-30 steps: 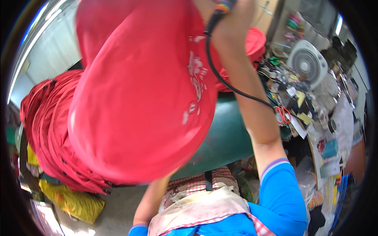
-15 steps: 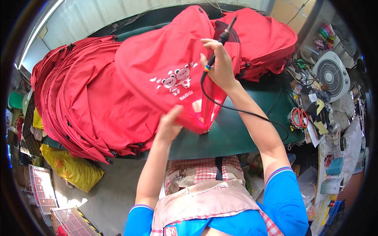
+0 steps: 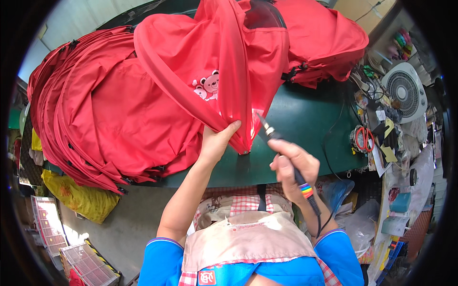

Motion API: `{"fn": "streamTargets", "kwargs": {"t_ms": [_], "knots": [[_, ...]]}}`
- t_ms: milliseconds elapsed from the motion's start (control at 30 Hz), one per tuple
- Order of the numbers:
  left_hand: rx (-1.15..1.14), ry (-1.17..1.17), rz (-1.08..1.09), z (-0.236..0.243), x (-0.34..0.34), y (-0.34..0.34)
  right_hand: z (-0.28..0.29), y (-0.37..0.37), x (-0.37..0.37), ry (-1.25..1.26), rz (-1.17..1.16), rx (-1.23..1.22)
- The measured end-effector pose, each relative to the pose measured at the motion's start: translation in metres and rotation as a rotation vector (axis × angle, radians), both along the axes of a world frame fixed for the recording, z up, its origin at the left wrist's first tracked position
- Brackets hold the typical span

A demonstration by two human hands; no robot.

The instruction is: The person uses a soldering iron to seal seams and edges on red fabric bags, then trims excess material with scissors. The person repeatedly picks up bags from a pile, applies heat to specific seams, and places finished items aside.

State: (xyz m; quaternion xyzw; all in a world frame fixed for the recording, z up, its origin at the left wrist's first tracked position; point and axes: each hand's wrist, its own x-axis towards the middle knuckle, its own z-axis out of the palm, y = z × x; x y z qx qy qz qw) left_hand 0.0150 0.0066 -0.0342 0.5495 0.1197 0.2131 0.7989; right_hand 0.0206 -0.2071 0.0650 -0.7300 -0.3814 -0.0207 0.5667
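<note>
My left hand (image 3: 217, 142) grips the lower corner of a red fabric canopy (image 3: 210, 71) with a small bear print, holding it on the dark green table (image 3: 305, 119). In my right hand (image 3: 292, 164) is a pen-like corded hot tool (image 3: 286, 152) with coloured bands on its handle. Its metal tip points up toward the canopy's corner, a short gap from the fabric. A black cord runs from the handle back past my forearm.
A stack of red canopies (image 3: 86, 109) lies at the left and another pile (image 3: 324, 38) at the far right. Orange-handled scissors (image 3: 365, 138), a white fan (image 3: 405, 90) and clutter fill the right side. A yellow bag (image 3: 81, 198) and trays (image 3: 90, 262) sit on the floor.
The canopy has come down from in front of my face onto the table. My left hand moved to its corner, and my right hand lowered the tool toward me.
</note>
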Motion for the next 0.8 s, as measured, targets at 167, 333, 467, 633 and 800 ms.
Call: {"fn": "streamTargets", "kwargs": {"t_ms": [167, 333, 467, 633, 800], "knots": [[0.032, -0.030, 0.019, 0.006, 0.003, -0.009, -0.020, 0.009, -0.001, -0.165, -0.023, -0.033], [0.040, -0.026, 0.031, 0.010, 0.000, -0.012, -0.028, 0.021, 0.006, -0.249, -0.078, 0.001], [0.061, 0.000, 0.020, 0.004, 0.001, -0.018, -0.027, 0.034, 0.015, -0.339, -0.096, -0.010], [0.059, 0.061, 0.001, 0.009, -0.005, -0.014, 0.046, 0.016, 0.026, 0.417, 0.179, -0.395], [0.059, 0.092, -0.066, 0.003, 0.001, -0.018, 0.011, 0.033, 0.053, -0.178, -0.116, 0.197]]}}
